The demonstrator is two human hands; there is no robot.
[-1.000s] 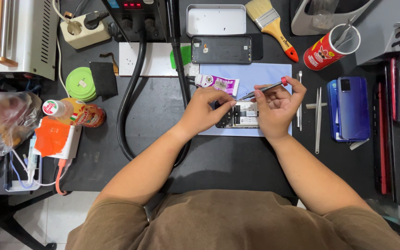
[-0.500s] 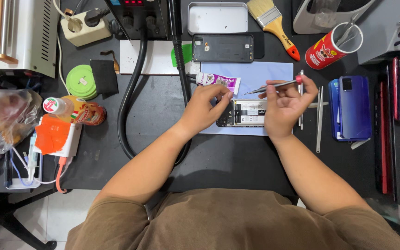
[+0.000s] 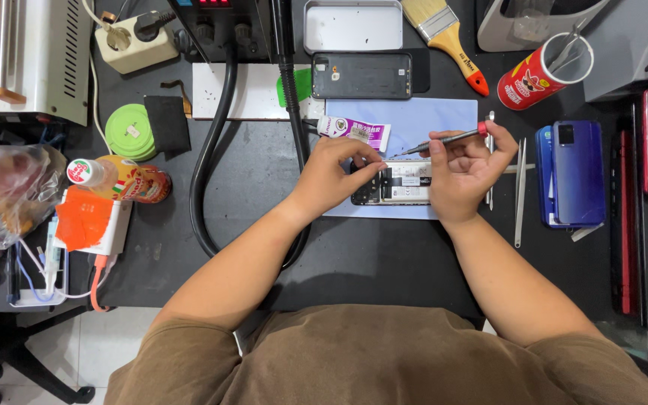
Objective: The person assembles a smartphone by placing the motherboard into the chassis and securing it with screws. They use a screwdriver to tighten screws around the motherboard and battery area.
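Glossy blue phone (image 3: 577, 174), matt black table (image 3: 384, 259), wooden-handled paintbrush (image 3: 444, 39), shiny metal tweezers (image 3: 520, 191).

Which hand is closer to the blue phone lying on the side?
The right hand. It holds a screwdriver just beside the blue phone, with tweezers lying between. The left hand rests on the opened phone, farther away.
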